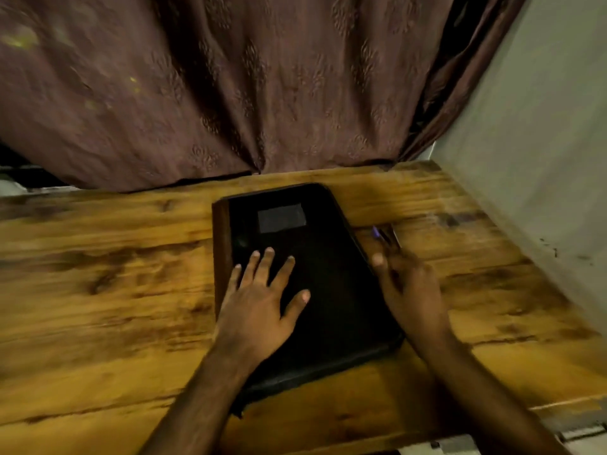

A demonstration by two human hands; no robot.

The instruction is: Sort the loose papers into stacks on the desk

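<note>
A closed black zip folder [328, 264] with a grey label patch lies on the wooden desk [98, 290], a little right of the middle. My left hand [262, 297] rests flat on its cover with the fingers spread. Blurred, my right hand [407, 284] is at the folder's right edge, fingers loosely bent. Just beyond its fingertips lie two pens [384, 236], one purple; whether the fingers touch them I cannot tell. No loose papers are in sight.
A brown patterned curtain [230, 93] hangs along the desk's far edge. A grey wall [542, 142] bounds the desk on the right. Bare wood stretches left of the folder.
</note>
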